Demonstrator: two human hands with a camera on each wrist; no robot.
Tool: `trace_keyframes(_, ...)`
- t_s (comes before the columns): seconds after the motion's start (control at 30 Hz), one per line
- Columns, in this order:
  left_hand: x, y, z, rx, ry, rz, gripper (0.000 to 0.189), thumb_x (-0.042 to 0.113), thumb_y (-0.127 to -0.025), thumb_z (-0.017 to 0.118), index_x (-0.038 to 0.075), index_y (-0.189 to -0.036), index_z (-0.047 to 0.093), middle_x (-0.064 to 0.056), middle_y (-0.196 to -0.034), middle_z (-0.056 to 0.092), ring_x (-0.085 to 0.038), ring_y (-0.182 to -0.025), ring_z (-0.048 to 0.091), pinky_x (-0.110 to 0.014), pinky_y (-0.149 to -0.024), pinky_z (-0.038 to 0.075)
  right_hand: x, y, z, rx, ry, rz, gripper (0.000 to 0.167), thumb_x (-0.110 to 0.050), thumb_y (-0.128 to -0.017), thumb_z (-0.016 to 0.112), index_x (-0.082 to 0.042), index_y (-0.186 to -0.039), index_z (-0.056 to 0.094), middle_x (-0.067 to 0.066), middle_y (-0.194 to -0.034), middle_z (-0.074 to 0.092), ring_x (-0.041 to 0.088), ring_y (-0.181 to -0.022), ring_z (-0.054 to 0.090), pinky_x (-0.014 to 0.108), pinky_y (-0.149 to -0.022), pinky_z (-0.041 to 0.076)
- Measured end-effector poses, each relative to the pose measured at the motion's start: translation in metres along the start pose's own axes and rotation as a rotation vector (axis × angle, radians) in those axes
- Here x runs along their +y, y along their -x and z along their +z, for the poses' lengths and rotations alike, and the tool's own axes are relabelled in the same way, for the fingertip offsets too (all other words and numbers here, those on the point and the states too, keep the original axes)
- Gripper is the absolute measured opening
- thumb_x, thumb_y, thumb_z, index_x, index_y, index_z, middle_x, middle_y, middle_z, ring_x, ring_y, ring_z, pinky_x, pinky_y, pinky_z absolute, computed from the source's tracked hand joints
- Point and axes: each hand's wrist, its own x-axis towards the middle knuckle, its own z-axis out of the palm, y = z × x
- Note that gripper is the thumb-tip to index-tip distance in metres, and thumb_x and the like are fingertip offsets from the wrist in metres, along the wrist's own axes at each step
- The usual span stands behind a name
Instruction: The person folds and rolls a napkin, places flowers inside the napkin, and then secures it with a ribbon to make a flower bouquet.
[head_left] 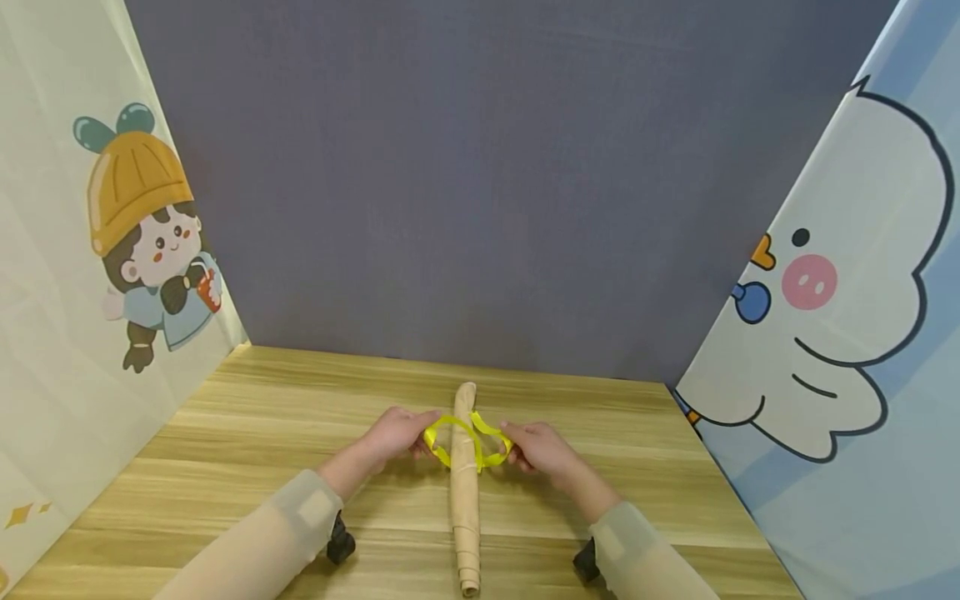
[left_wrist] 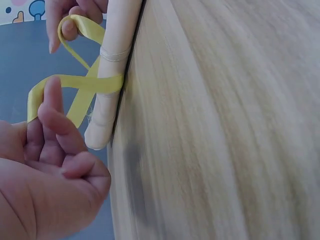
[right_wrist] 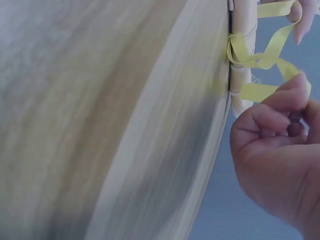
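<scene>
A long beige rolled-up sheet (head_left: 466, 508) lies lengthwise on the table, its wound layers showing at the near end. Around its upper part runs a yellow ribbon (head_left: 477, 450), crossed over itself and looped out to both sides. My left hand (head_left: 393, 435) pinches the ribbon's left loop between thumb and fingers. On the other side, my right hand (head_left: 545, 451) pinches the right loop. In the left wrist view the ribbon (left_wrist: 105, 84) passes across the roll close to its far end, and a thin pale band (left_wrist: 115, 54) circles the roll beside it.
The wood-grain table (head_left: 300, 392) ends at a dark grey backdrop (head_left: 450, 208). A pale panel with a cartoon child (head_left: 153, 242) stands on the left, and one with a white cartoon bird (head_left: 847, 250) on the right. Black wrist devices (head_left: 341, 542) sit under both sleeves.
</scene>
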Motion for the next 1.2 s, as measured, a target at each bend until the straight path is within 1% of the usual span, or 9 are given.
trace_keyframes(0.1,-0.001,-0.001,-0.001,-0.052,0.075,0.008,0.052,0.043,-0.111,0.062,-0.001,-0.087,0.078,-0.006,-0.079,0.081,-0.008,-0.061,0.061,-0.021,-0.058,0.043,0.001,0.000,-0.001,-0.013,-0.033,-0.001,0.050,-0.048,-0.113,0.058,-0.006,-0.093,0.075,-0.003,-0.073,0.066,0.007,-0.058,0.047,0.024,-0.057,0.038)
trace_keyframes(0.2,-0.003,-0.002,-0.004,-0.119,0.139,0.045,0.044,0.034,-0.111,0.062,-0.006,-0.104,0.078,-0.009,-0.092,0.084,-0.008,-0.069,0.063,-0.019,-0.059,0.040,0.001,0.000,-0.003,-0.045,-0.075,-0.019,0.047,-0.045,-0.113,0.059,-0.002,-0.103,0.075,-0.001,-0.083,0.071,0.007,-0.063,0.051,0.024,-0.059,0.040)
trace_keyframes(0.37,-0.004,0.000,-0.006,-0.179,0.128,0.111,0.029,0.022,-0.109,0.065,-0.004,-0.117,0.077,-0.009,-0.114,0.084,-0.014,-0.088,0.066,-0.022,-0.066,0.045,0.000,0.003,-0.010,-0.128,-0.137,-0.082,0.039,-0.027,-0.112,0.061,0.010,-0.121,0.072,0.001,-0.098,0.075,0.006,-0.071,0.059,0.022,-0.062,0.045)
trace_keyframes(0.5,-0.002,0.002,-0.004,-0.136,0.090,0.145,0.030,0.026,-0.109,0.068,-0.003,-0.114,0.077,-0.007,-0.114,0.080,-0.019,-0.095,0.064,-0.028,-0.072,0.048,-0.002,0.005,-0.012,-0.143,-0.154,-0.113,0.038,-0.021,-0.111,0.062,0.014,-0.126,0.068,0.001,-0.101,0.074,0.006,-0.074,0.060,0.021,-0.064,0.048)
trace_keyframes(0.7,0.001,0.003,0.001,-0.057,0.050,0.189,0.034,0.026,-0.108,0.070,-0.007,-0.111,0.075,-0.007,-0.105,0.072,-0.021,-0.096,0.060,-0.035,-0.082,0.051,-0.003,0.002,-0.010,-0.081,-0.123,-0.122,0.034,-0.023,-0.111,0.066,0.011,-0.116,0.069,0.000,-0.081,0.061,0.010,-0.070,0.054,0.025,-0.063,0.045)
trace_keyframes(0.77,0.002,0.003,0.002,-0.053,0.046,0.189,0.032,0.026,-0.109,0.068,-0.004,-0.113,0.077,-0.009,-0.111,0.076,-0.023,-0.105,0.066,-0.038,-0.088,0.054,-0.004,0.001,-0.007,-0.062,-0.122,-0.134,0.032,-0.022,-0.110,0.067,0.010,-0.113,0.070,-0.001,-0.077,0.058,0.011,-0.069,0.051,0.026,-0.064,0.043)
trace_keyframes(0.9,0.002,0.002,0.004,-0.052,0.038,0.204,0.030,0.025,-0.111,0.064,-0.002,-0.117,0.078,-0.014,-0.122,0.080,-0.027,-0.118,0.073,-0.047,-0.099,0.057,-0.005,0.000,-0.004,-0.028,-0.117,-0.157,0.031,-0.022,-0.109,0.069,0.008,-0.113,0.073,0.002,-0.080,0.063,0.011,-0.068,0.051,0.025,-0.064,0.043)
trace_keyframes(1.07,0.002,0.001,0.006,-0.039,0.027,0.239,0.029,0.019,-0.110,0.066,-0.006,-0.120,0.075,-0.015,-0.117,0.080,-0.018,-0.108,0.072,-0.044,-0.097,0.057,-0.007,-0.002,0.000,-0.004,-0.107,-0.175,0.031,-0.022,-0.109,0.069,0.006,-0.120,0.073,0.005,-0.085,0.068,0.009,-0.069,0.054,0.023,-0.061,0.044)
trace_keyframes(1.2,0.003,0.001,0.007,-0.034,0.043,0.229,0.032,0.018,-0.108,0.069,-0.008,-0.126,0.072,-0.015,-0.115,0.079,-0.013,-0.104,0.070,-0.045,-0.100,0.056,-0.008,-0.003,0.003,0.018,-0.114,-0.182,0.026,-0.017,-0.107,0.071,0.003,-0.124,0.070,0.004,-0.089,0.070,0.010,-0.071,0.057,0.023,-0.061,0.044)
